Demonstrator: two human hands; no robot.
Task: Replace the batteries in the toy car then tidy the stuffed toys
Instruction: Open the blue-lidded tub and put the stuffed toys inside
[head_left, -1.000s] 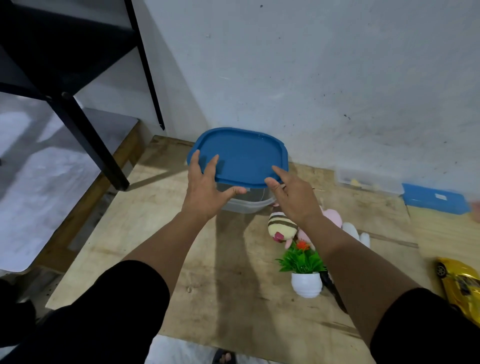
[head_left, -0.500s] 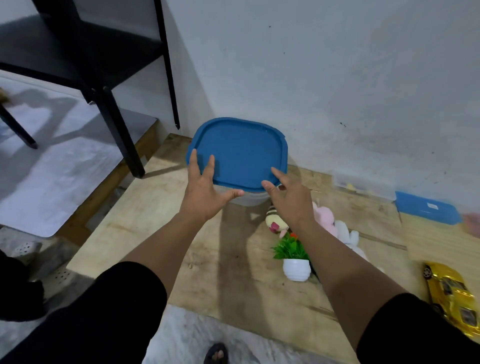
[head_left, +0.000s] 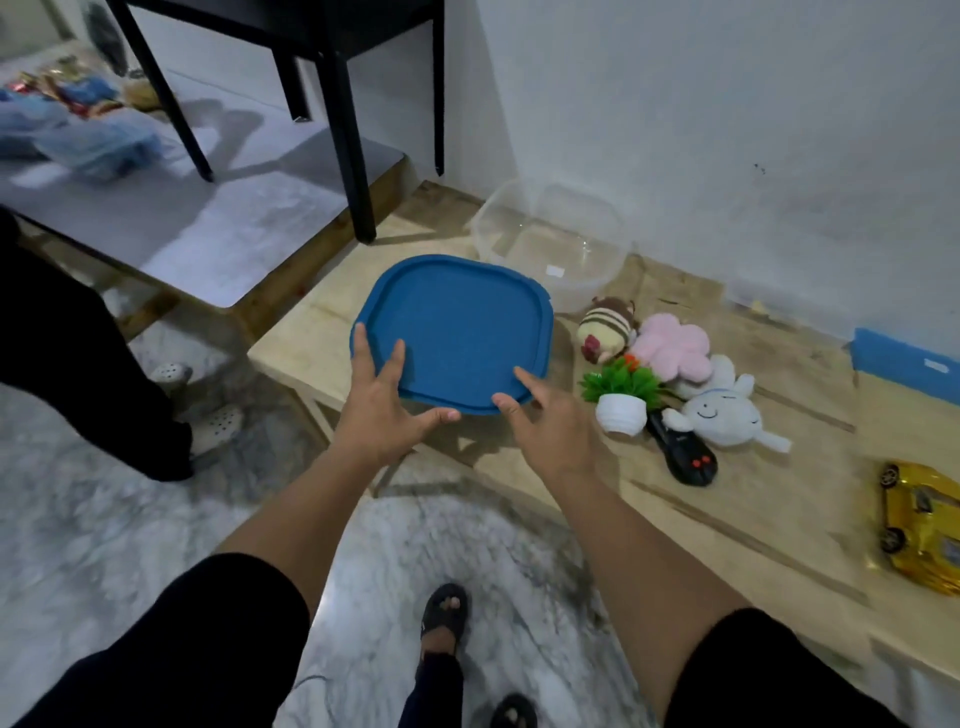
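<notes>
Left hand (head_left: 382, 410) grips the near rim of the blue lid (head_left: 453, 332), fingers on top, thumb under; right hand (head_left: 550, 423) pinches the same rim likewise; lid is off, held above the tabletop (head_left: 769, 499) near its left edge, presumably to free the container; clear container (head_left: 553, 236) stands uncovered at the far edge, by the wall; stuffed toys (head_left: 670, 345) lie just right of it, unsorted; toy car (head_left: 922, 525) sits at the right edge, untouched

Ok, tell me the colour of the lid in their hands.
Blue, a solid mid-blue lid, clearest in the head view.
</notes>
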